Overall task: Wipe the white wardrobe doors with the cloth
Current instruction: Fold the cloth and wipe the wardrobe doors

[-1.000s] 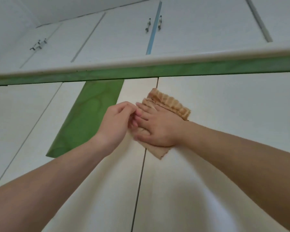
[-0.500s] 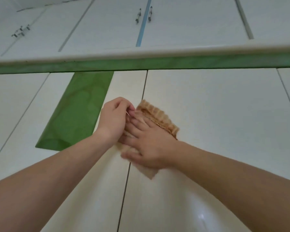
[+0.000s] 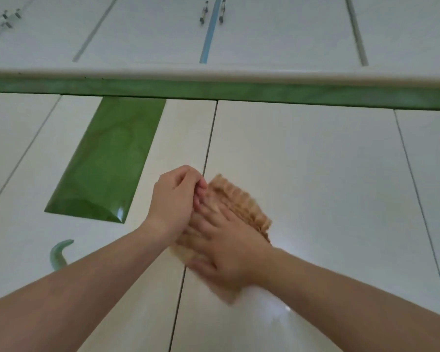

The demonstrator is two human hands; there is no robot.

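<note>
Head view shows your right hand (image 3: 229,252) pressed flat, fingers (image 3: 206,219) spread, on the tan ribbed cloth (image 3: 241,204), which lies against the white wardrobe door (image 3: 315,174) just right of the seam between two doors. Your left hand (image 3: 174,199) sits touching it on the left, fingers curled together and pinching the cloth's upper left edge. A green panel (image 3: 107,158) is set into the neighbouring door, a green band (image 3: 239,91) runs above, and no writing or labels can be read anywhere.
</note>
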